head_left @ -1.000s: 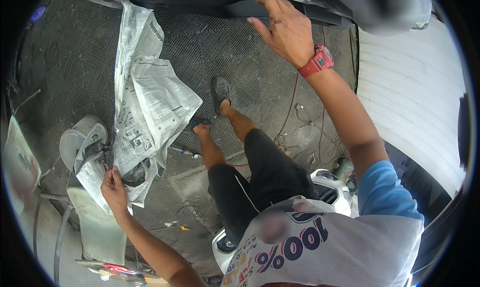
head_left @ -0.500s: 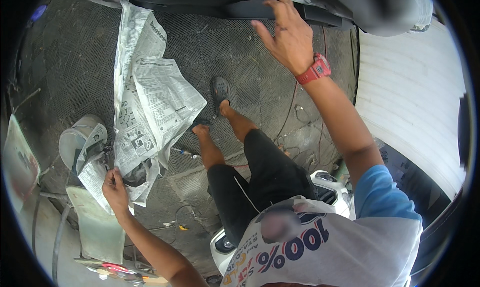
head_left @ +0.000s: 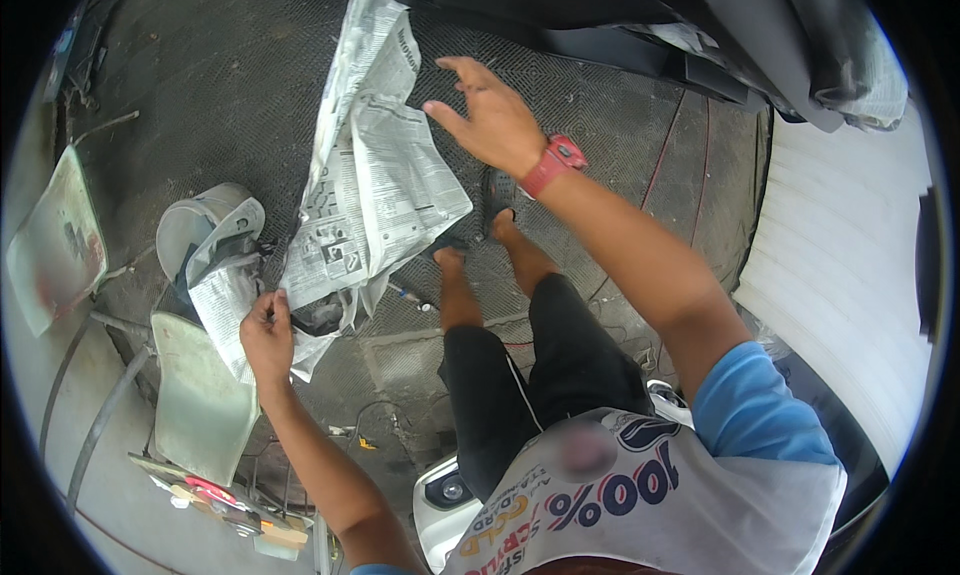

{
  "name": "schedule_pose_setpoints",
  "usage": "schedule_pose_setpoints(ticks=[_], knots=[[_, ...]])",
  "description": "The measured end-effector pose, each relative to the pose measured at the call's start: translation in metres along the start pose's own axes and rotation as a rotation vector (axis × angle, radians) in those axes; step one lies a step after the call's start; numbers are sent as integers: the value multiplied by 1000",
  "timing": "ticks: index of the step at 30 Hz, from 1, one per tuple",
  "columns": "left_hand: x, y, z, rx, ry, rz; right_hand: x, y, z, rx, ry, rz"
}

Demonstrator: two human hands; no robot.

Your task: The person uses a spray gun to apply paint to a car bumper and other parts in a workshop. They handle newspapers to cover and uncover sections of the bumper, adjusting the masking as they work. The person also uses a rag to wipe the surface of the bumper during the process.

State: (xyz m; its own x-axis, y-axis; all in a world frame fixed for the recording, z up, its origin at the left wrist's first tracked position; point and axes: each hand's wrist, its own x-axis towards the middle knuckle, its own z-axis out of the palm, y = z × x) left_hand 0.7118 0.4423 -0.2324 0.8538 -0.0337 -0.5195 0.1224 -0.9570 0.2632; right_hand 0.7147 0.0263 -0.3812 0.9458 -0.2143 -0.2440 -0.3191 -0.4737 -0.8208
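Note:
A long strip of newspaper (head_left: 390, 195), folded and creased, runs from the dark panel (head_left: 560, 35) at the far side down toward me. Its near end is pinched between the thumb and fingers of my left hand (head_left: 267, 340), with a crumpled, torn part hanging around that hand. My right hand (head_left: 492, 120), with a red watch (head_left: 555, 165) on its wrist, is in the air just right of the newspaper's upper part. Its fingers are apart and nothing is in them.
At the left, a pale bucket (head_left: 190, 230) stands behind the hanging paper. A chair with a greenish seat (head_left: 200, 395) is near it, and another stained panel (head_left: 60, 240) lies further left. Hoses (head_left: 665, 165) cross the floor. A large white surface (head_left: 835, 235) fills the right side.
My right hand has come away from the dark panel, moving nearer and left toward the newspaper. My left hand keeps its pinch on the paper. The whole view has shifted.

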Motion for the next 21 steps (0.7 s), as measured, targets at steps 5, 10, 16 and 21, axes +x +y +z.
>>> schedule_pose_setpoints(ticks=[5, 10, 16, 21], knots=[[3, 5, -1, 30, 18, 58, 48, 2, 67, 140, -39, 94], [4, 7, -1, 70, 42, 90, 86, 27, 91, 171, -35, 319], [15, 19, -18, 126, -34, 35, 121, 54, 95, 271, 57, 348], [6, 36, -16, 234, -48, 56, 120, 59, 108, 322, -20, 422]])
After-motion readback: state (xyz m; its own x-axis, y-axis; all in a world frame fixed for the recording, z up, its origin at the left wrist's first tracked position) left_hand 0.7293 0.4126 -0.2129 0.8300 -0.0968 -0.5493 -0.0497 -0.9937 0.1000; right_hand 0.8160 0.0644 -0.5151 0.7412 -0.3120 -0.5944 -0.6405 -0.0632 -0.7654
